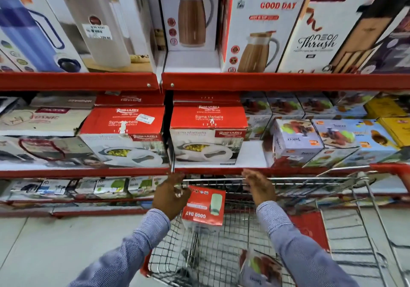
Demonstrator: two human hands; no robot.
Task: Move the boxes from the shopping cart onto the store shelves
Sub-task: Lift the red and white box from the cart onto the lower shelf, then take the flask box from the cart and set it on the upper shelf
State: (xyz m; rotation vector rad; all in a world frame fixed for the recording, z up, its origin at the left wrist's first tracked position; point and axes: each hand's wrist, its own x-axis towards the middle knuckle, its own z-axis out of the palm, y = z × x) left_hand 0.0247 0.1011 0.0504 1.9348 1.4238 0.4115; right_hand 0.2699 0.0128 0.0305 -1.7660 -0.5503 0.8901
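Note:
A red and white Good Day box (204,207) stands upside down inside the wire shopping cart (310,179), against its far end. My left hand (170,195) is at the box's upper left corner, its fingers spread and touching the edge without closing around it. To the right of the box, a little apart from it, my right hand (257,184) hovers over the cart rim with open fingers. A pale juicer box (259,269) lies lower in the cart under my right sleeve. A matching Good Day box (261,27) sits on the top shelf.
Red metal shelves (88,172) run across in front of the cart, packed with boxes. On the middle shelf a bare white gap (251,153) lies between a Rishabh casserole box (208,136) and stacked juicer boxes (295,140). Grey floor tiles are to the left.

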